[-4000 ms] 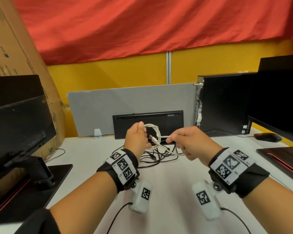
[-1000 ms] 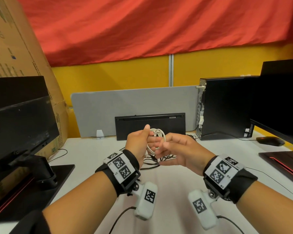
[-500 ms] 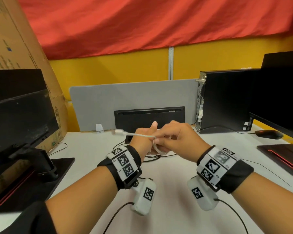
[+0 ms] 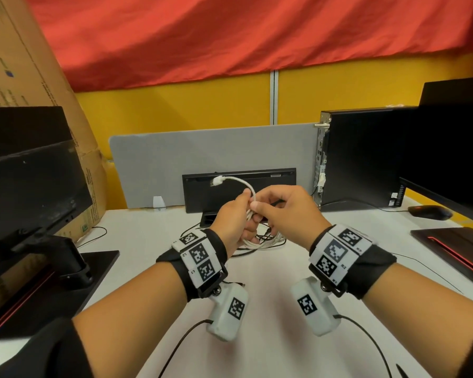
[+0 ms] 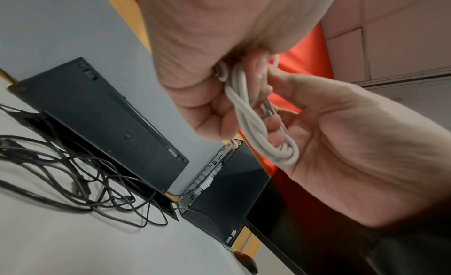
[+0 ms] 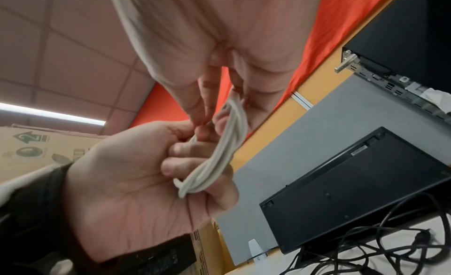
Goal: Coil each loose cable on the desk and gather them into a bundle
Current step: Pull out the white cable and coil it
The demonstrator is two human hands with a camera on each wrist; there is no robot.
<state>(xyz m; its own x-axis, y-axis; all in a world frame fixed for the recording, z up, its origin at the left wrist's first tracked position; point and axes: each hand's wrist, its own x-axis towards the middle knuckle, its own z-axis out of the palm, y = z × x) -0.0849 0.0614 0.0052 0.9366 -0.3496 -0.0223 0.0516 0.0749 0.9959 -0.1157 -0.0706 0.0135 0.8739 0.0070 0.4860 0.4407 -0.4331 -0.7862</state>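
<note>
A white cable is wound into a small coil held above the desk. My left hand grips the coil, whose strands run through its curled fingers. My right hand pinches the same coil from the right, thumb and fingers closed on it. The cable's free end with its plug arcs up and left over my left hand. Some white loops hang below the hands. A tangle of loose black cables lies on the desk under and behind my hands.
A black keyboard leans on a grey partition. A PC tower, a monitor and a mouse stand at the right. A monitor on its stand and a cardboard box fill the left.
The free plug end, stretched out flat to the left half a second ago, now curves up over my left hand. Both hands stay together on the coil.
</note>
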